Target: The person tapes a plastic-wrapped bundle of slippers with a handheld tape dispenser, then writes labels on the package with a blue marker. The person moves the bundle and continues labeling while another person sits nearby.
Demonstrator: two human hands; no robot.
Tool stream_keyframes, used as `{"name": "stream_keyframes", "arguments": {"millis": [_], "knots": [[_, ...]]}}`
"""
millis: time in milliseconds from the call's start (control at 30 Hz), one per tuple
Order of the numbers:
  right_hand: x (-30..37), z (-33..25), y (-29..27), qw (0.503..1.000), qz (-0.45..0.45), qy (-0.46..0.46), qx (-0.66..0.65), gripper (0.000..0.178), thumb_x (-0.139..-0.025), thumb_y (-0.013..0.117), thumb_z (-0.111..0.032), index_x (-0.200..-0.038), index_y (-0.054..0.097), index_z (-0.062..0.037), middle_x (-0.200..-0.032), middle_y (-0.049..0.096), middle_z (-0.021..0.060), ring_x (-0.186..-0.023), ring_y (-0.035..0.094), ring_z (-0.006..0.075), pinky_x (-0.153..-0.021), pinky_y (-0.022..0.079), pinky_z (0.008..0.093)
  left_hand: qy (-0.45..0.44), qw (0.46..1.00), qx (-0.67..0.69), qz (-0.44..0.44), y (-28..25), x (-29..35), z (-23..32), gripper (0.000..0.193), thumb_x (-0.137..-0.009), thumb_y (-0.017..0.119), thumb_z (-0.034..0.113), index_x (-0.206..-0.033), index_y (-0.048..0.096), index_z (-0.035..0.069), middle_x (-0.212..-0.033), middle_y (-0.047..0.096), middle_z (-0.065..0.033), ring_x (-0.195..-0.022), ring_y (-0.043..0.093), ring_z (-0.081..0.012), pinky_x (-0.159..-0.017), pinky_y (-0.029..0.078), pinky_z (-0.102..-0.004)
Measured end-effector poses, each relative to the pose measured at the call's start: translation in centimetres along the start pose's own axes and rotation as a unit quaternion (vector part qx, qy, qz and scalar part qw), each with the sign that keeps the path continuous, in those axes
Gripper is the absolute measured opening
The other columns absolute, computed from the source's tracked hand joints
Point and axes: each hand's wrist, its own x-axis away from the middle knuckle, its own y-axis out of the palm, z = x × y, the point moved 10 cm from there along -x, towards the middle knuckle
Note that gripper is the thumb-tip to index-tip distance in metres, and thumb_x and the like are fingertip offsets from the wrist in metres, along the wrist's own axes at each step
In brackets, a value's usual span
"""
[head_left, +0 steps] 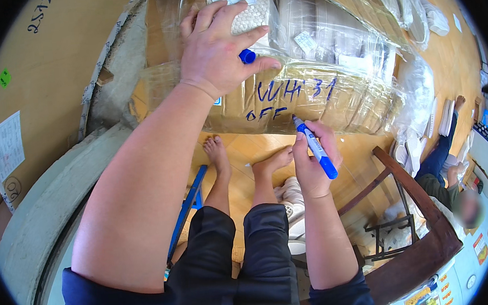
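My right hand (317,155) grips a blue-and-white marker (316,148), its tip touching the taped brown cardboard carton (332,111) at the end of a line of blue handwriting. Spread across the carton's upper left part, my left hand (216,51) presses down with its fingers apart. A blue marker cap (247,56) sticks out between its thumb and forefinger and appears held there. The carton's open top shows a white textured item (251,15) with a paper label and clear plastic bags (320,26) of pale goods.
At left stands a large cardboard box (39,100) beside a pale curved ledge (57,187). A brown wooden chair (427,218) is at lower right. White soles (294,206) lie by my feet. Another person (447,182) sits at far right, near stacked pale footwear (434,17).
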Motion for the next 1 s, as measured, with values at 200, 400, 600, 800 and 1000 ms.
{"name": "stream_keyframes", "arguments": {"millis": [200,400,600,800,1000], "knots": [[-1.2,-0.8,0.3,0.996,-0.053,-0.06,0.033,0.026,-0.075,0.074,0.001,-0.099,0.068,-0.0028,-0.089,0.07,0.0129,-0.086,0.067,0.0315,-0.085,0.056,0.0405,0.001,1.0,-0.001,-0.003,0.1,-0.1,0.0,0.055,-0.069,0.073,0.071,-0.108,0.079,0.033,-0.137,0.059,-0.0006,-0.129,0.047,-0.0295,-0.108,0.03,-0.049],[-1.5,0.4,-0.2,0.998,-0.053,-0.01,0.036,0.026,-0.074,0.074,0.0,-0.098,0.068,-0.0037,-0.09,0.07,0.0117,-0.088,0.066,0.0303,-0.078,0.057,0.0395,0.002,1.0,0.0,-0.003,0.0,-0.1,0.0,0.054,-0.07,0.074,0.07,-0.109,0.079,0.033,-0.136,0.06,-0.0008,-0.129,0.047,-0.0297,-0.107,0.031,-0.0482],[-2.0,0.8,-1.1,0.999,-0.03,-0.019,0.025,0.024,-0.076,0.073,0.0,-0.099,0.068,-0.0035,-0.092,0.07,0.0129,-0.089,0.067,0.0295,-0.076,0.057,0.0375,0.002,1.0,0.001,0.001,0.0,0.0,0.0,0.055,-0.068,0.074,0.07,-0.109,0.079,0.034,-0.136,0.059,-0.0006,-0.129,0.048,-0.0297,-0.106,0.031,-0.0478],[-2.3,1.4,-1.6,0.998,-0.044,-0.019,0.046,0.022,-0.076,0.074,0.0,-0.097,0.068,-0.0028,-0.091,0.07,0.0137,-0.087,0.068,0.0293,-0.077,0.056,0.0371,-0.002,1.0,-0.001,-0.004,0.0,-0.1,0.1,0.055,-0.068,0.075,0.07,-0.109,0.079,0.033,-0.136,0.059,-0.0004,-0.129,0.047,-0.0294,-0.106,0.032,-0.0474],[-1.8,2.0,-1.9,0.998,-0.045,-0.022,0.04,0.023,-0.075,0.073,0.001,-0.097,0.068,-0.0027,-0.091,0.069,0.0133,-0.085,0.068,0.0294,-0.076,0.056,0.037,0.002,1.0,-0.001,-0.006,0.0,-0.1,0.1,0.054,-0.069,0.075,0.069,-0.11,0.079,0.033,-0.137,0.059,-0.0008,-0.129,0.048,-0.0297,-0.106,0.031,-0.047]]}}
